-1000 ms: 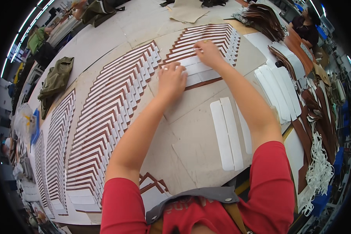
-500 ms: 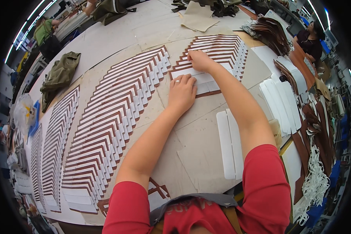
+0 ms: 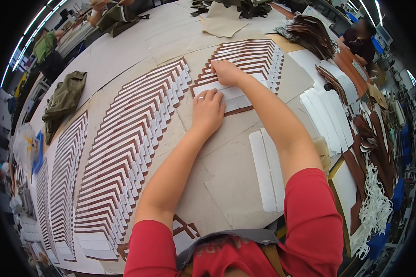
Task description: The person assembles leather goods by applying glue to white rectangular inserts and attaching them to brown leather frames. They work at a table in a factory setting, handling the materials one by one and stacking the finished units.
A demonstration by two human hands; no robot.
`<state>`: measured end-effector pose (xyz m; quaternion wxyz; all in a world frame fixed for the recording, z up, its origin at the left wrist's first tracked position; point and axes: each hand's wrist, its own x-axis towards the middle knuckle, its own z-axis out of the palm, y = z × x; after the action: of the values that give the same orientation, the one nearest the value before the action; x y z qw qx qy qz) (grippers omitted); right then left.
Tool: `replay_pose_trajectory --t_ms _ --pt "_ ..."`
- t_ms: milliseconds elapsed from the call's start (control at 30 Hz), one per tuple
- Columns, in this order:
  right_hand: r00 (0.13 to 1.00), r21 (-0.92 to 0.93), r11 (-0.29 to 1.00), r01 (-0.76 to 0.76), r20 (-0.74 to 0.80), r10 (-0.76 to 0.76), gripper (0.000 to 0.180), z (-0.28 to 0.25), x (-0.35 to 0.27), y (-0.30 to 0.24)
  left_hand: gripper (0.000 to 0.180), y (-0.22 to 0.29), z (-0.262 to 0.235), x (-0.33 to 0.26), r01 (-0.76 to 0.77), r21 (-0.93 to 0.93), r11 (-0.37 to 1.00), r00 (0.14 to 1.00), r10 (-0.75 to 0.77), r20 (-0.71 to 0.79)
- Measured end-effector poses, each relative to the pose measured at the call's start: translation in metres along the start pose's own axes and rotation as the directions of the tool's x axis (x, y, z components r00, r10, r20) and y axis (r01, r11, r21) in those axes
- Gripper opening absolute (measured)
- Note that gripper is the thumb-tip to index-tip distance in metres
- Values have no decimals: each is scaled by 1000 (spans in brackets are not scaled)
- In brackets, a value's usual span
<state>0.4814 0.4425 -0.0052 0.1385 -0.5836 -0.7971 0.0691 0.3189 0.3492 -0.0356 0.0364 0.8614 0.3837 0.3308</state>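
Brown panels with white pieces laid over them (image 3: 245,99) overlap in a stepped row in front of me. My left hand (image 3: 208,110) lies on the near left corner of this row, fingers stretched out and flat, a ring on one finger. Just beyond it, my right hand (image 3: 226,73) is closed, its curled fingers down at the row's left edge. Whatever those fingertips may pinch is hidden beneath them. A longer row of the same overlapping panels (image 3: 129,134) runs to the left of my left forearm.
Narrower panel rows (image 3: 62,198) lie farther left, near an olive cloth bundle (image 3: 65,94). White strips (image 3: 267,168) rest by my right elbow, with a stack of white pieces (image 3: 326,117) beyond. Brown pieces (image 3: 312,34) and tangled white cord (image 3: 373,210) sit at the right. Other people work around the table.
The view has shifted slightly, so the table's contents sit a little differently in the picture. Both hands stay at the same row, in nearly the same pose.
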Motion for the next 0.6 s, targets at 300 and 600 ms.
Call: replay_pose_trajectory --t_ms 300,600 --pt "1000 -21 1000 -14 22 15 23 -2 0 -3 26 2 -1 0 7 6 1000 1000 -7 4" --pt "940 0 998 -62 -337 59 17 -58 -62 0 26 13 -11 -7 -22 -58 998 988 13 -153"
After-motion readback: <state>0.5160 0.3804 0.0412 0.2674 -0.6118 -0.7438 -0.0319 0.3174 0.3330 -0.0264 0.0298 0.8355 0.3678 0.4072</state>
